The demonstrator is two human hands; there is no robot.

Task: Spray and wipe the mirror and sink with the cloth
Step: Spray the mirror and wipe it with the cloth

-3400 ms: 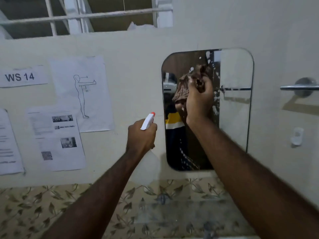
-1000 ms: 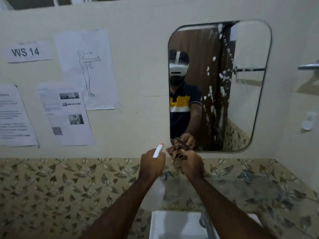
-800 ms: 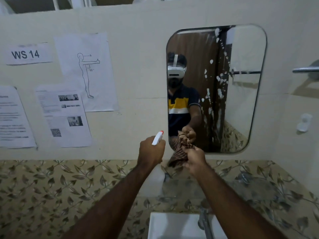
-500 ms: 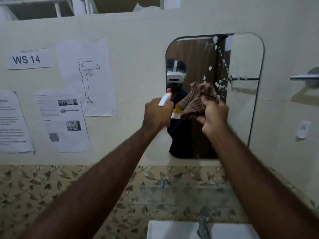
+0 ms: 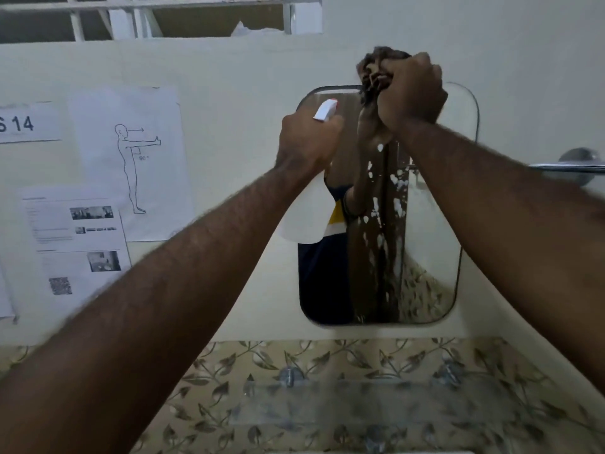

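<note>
A rounded rectangular mirror hangs on the cream wall, with white foam spots running down its middle. My right hand grips a bunched brown cloth and holds it at the mirror's top edge. My left hand holds a white spray bottle with a red-tipped nozzle, just left of the cloth and in front of the mirror's upper left corner. The sink is out of view below the frame.
Paper sheets and a "14" label are taped to the wall at the left. A chrome towel bar sticks out at the right. Leaf-patterned tiles and a glass shelf run below the mirror.
My right hand has lifted the cloth from the mirror's bottom edge up to its top edge. My left hand rose with the bottle. The view tilted up and the sink dropped out of sight.
</note>
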